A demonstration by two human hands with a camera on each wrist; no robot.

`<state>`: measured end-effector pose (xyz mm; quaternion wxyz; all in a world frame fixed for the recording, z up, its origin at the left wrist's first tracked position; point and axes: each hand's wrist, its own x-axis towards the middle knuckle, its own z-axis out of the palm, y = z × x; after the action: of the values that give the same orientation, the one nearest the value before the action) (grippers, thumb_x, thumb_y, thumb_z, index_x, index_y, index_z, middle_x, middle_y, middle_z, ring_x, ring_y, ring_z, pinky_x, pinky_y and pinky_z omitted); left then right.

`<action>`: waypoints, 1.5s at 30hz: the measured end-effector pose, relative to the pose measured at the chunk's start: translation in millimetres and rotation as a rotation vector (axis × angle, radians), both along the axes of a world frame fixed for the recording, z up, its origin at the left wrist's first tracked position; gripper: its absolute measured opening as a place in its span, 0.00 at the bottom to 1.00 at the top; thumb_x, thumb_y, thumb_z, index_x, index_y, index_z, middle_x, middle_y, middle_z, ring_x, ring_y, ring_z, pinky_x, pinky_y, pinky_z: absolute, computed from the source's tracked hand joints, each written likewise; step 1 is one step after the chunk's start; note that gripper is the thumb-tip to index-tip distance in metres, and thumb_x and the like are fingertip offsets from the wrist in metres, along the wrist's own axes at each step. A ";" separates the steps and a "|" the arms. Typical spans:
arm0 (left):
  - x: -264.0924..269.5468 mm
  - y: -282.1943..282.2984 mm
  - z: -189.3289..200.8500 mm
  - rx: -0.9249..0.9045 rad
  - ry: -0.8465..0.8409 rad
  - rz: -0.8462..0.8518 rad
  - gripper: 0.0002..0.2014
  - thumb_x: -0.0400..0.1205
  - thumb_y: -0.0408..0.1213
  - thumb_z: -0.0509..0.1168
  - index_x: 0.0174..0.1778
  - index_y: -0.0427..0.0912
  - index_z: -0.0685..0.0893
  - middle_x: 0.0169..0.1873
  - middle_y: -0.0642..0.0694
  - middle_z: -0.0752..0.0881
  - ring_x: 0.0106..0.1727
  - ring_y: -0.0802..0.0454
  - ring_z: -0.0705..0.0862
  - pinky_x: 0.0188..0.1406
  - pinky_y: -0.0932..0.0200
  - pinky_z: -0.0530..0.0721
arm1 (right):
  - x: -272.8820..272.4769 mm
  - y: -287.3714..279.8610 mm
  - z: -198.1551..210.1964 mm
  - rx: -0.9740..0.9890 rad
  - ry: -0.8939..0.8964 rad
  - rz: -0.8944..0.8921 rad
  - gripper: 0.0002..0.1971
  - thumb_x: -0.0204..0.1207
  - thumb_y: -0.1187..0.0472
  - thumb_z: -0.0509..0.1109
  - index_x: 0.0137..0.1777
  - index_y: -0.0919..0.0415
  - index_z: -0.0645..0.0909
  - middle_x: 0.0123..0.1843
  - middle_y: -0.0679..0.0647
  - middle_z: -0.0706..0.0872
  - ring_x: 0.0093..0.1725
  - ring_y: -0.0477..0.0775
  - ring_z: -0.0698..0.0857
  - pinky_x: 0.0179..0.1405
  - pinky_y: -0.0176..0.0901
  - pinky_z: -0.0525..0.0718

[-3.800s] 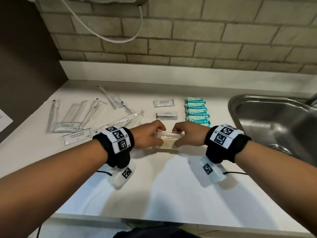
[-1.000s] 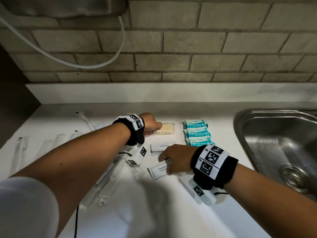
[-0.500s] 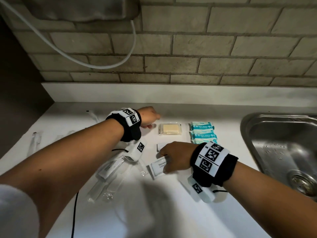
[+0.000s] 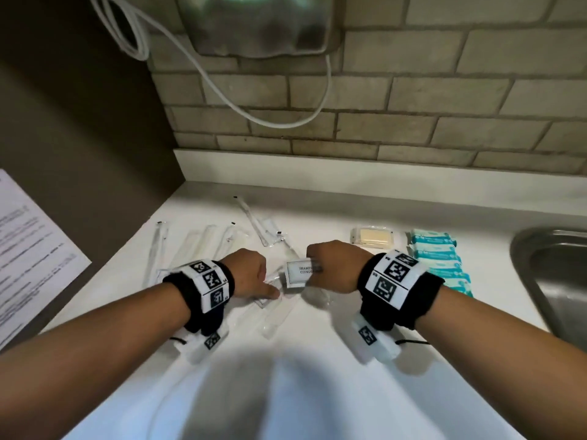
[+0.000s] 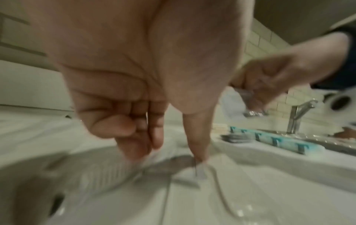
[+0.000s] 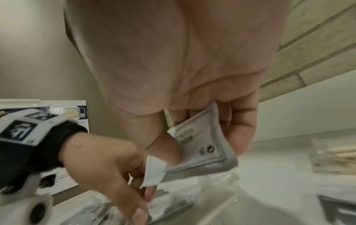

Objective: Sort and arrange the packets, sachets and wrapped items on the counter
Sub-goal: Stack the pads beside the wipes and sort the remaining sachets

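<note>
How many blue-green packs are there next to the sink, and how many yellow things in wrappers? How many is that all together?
Blue-green packs: 5, in a row beside the sink
Yellow wrapped bar: 1, just left of that row
Total: 6

Head view looks forward and down over both forearms onto the white counter (image 4: 317, 392) and brick wall. Each wrist view sits very close beneath its palm, facing along the fingers. Both wrist views take in the opposite hand; left wrist view is blurred.
</note>
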<state>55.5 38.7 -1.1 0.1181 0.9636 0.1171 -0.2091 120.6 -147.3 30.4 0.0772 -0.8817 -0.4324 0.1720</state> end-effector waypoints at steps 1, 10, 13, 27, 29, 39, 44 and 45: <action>-1.5 0.5 -4.4 0.008 -0.027 0.008 0.23 0.68 0.59 0.75 0.43 0.42 0.82 0.42 0.47 0.87 0.43 0.47 0.84 0.41 0.57 0.80 | -1.0 3.9 0.8 0.022 -0.018 -0.017 0.09 0.78 0.52 0.67 0.46 0.55 0.72 0.45 0.53 0.80 0.44 0.55 0.79 0.40 0.43 0.73; -10.2 -3.5 -20.0 0.083 -0.111 -0.039 0.20 0.74 0.52 0.73 0.55 0.41 0.84 0.45 0.47 0.74 0.48 0.45 0.82 0.41 0.58 0.76 | -12.7 27.3 0.7 0.083 0.026 -0.117 0.17 0.75 0.56 0.70 0.32 0.48 0.65 0.37 0.47 0.77 0.44 0.55 0.79 0.41 0.43 0.76; -12.2 -0.7 -27.4 0.012 -0.125 -0.012 0.28 0.76 0.51 0.71 0.67 0.40 0.77 0.60 0.42 0.75 0.55 0.44 0.83 0.55 0.53 0.82 | -15.1 30.2 -2.3 0.072 0.021 -0.138 0.15 0.75 0.56 0.70 0.33 0.49 0.66 0.39 0.48 0.78 0.44 0.55 0.79 0.41 0.43 0.75; -23.8 42.1 -3.1 -0.436 -0.193 0.095 0.14 0.67 0.33 0.79 0.44 0.49 0.85 0.42 0.51 0.88 0.44 0.52 0.84 0.48 0.56 0.83 | -25.2 45.4 1.5 -0.089 0.022 -0.043 0.15 0.75 0.49 0.70 0.51 0.60 0.80 0.49 0.56 0.85 0.51 0.59 0.84 0.48 0.45 0.80; -26.5 49.2 0.9 -0.538 -0.228 0.085 0.11 0.71 0.30 0.76 0.47 0.46 0.88 0.45 0.46 0.91 0.44 0.51 0.86 0.50 0.56 0.83 | -27.2 51.3 -4.0 -0.092 0.030 -0.027 0.15 0.74 0.48 0.70 0.51 0.59 0.79 0.49 0.55 0.85 0.50 0.59 0.83 0.49 0.47 0.81; -50.0 80.5 16.4 -1.061 -0.280 0.392 0.07 0.81 0.27 0.62 0.49 0.29 0.84 0.42 0.40 0.92 0.46 0.38 0.90 0.47 0.46 0.90 | -30.2 101.6 3.1 0.217 0.065 -0.123 0.20 0.68 0.56 0.77 0.51 0.59 0.69 0.44 0.55 0.82 0.41 0.57 0.78 0.38 0.46 0.76; -63.4 108.0 18.2 -0.775 -0.452 0.297 0.14 0.79 0.37 0.70 0.56 0.59 0.79 0.46 0.42 0.86 0.40 0.49 0.88 0.46 0.52 0.89 | -39.0 135.4 4.8 0.251 -0.029 -0.092 0.24 0.68 0.53 0.79 0.57 0.62 0.71 0.50 0.56 0.79 0.44 0.54 0.75 0.33 0.38 0.69; -64.7 111.7 19.4 -0.757 -0.461 0.322 0.15 0.80 0.38 0.69 0.55 0.65 0.77 0.51 0.39 0.85 0.43 0.43 0.90 0.48 0.47 0.90 | -39.7 136.2 2.9 0.263 -0.042 -0.108 0.31 0.67 0.51 0.79 0.64 0.65 0.71 0.54 0.59 0.80 0.46 0.53 0.74 0.38 0.38 0.69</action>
<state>-9.1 150.4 18.2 0.5151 0.8437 0.1513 0.0032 80.9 -11.0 33.3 0.1923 -0.8893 -0.4049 0.0909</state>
